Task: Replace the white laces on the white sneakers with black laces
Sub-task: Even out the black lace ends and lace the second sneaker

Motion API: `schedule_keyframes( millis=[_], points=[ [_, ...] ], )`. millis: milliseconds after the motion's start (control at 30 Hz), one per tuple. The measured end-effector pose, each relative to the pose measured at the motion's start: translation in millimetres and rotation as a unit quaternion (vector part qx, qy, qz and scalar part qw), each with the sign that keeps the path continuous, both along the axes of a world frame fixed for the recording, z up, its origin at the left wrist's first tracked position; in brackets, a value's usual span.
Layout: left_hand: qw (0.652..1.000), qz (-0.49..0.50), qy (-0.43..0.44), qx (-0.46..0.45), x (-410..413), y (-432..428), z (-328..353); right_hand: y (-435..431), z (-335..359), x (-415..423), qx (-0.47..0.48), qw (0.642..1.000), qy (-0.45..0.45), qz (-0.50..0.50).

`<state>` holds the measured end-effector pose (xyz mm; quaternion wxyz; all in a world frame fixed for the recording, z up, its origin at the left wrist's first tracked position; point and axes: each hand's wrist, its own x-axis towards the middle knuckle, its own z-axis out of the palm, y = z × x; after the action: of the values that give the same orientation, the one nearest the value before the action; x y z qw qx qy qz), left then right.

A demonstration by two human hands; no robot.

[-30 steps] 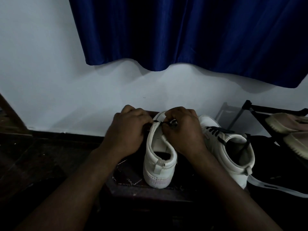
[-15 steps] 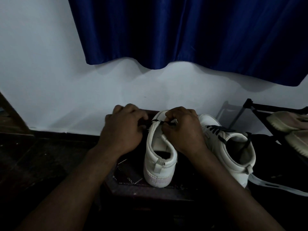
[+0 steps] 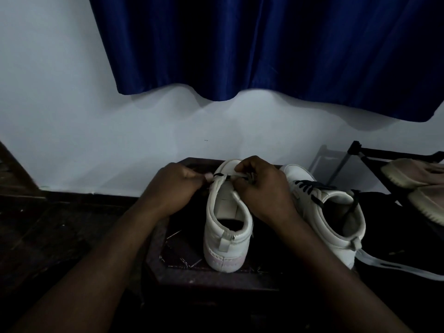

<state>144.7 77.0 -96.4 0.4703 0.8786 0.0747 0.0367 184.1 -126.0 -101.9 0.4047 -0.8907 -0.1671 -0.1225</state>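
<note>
- Two white sneakers stand side by side on a small dark tabletop (image 3: 204,277), heels toward the person and toes toward the wall (image 3: 72,116).
- Near sneaker (image 3: 225,236): upright at the middle of the tabletop, with both hands at its front eyelet area.
- Black lace (image 3: 219,175): a short run crosses the top of the near sneaker, between the two hands.
- Left hand (image 3: 173,188): placed just left of the near sneaker. Grip: fingers curled, fingertips pinching the left end of the black lace.
- Right hand (image 3: 262,191): resting over the right side of the near sneaker. Grip: fingers curled and pinching the white upper edge beside the lace; what else lies between the fingertips cannot be told.
- Second sneaker (image 3: 331,212): just to the right of the right hand, untouched, with black laces (image 3: 304,185) threaded across its front.
- Pale strip (image 3: 396,266): lies on the dark surface beside the second sneaker's heel.
- Shoe rack (image 3: 360,152): dark frame at the far right, carrying beige shoes (image 3: 408,174).
- Blue curtain (image 3: 264,44): hangs down the wall above the tabletop.
</note>
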Motion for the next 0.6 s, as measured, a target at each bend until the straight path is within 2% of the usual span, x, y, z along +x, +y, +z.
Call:
schedule_keyframes(
  millis=[33, 100, 200, 267, 367, 467, 567, 600],
  points=[
    [0.999, 0.020, -0.001, -0.032, 1.7, -0.1, 1.2, -1.0, 0.4, -0.9, 0.007, 1.000, 0.008, -0.005],
    [0.998, 0.052, -0.008, -0.033, 4.5, -1.6, 1.4, -2.4, 0.8, -2.9, 0.037, 0.998, 0.039, -0.012],
    [0.996, 0.027, 0.020, 0.086, 5.3, -8.0, 0.6, -3.7, 0.1, -6.6, 0.109, 0.990, 0.091, -0.007],
    [0.993, 0.025, 0.015, 0.111, 3.5, -12.1, 2.1, -4.3, -1.4, -6.7, 0.130, 0.986, 0.105, -0.001],
    [0.995, 0.058, -0.009, 0.079, 4.2, -14.0, 4.0, -5.0, -3.0, -6.0, 0.153, 0.982, 0.114, 0.009],
    [0.998, 0.042, 0.002, 0.038, 5.7, -16.4, 4.7, -3.0, -2.8, -7.2, 0.151, 0.981, 0.120, 0.014],
    [0.996, 0.047, 0.004, 0.078, 4.0, -11.2, 8.6, -0.8, -1.3, -7.2, 0.148, 0.981, 0.122, 0.021],
    [0.997, 0.055, -0.003, 0.063, 3.5, -7.1, 10.0, -0.1, 0.5, -7.6, 0.140, 0.982, 0.124, 0.024]
  ],
)
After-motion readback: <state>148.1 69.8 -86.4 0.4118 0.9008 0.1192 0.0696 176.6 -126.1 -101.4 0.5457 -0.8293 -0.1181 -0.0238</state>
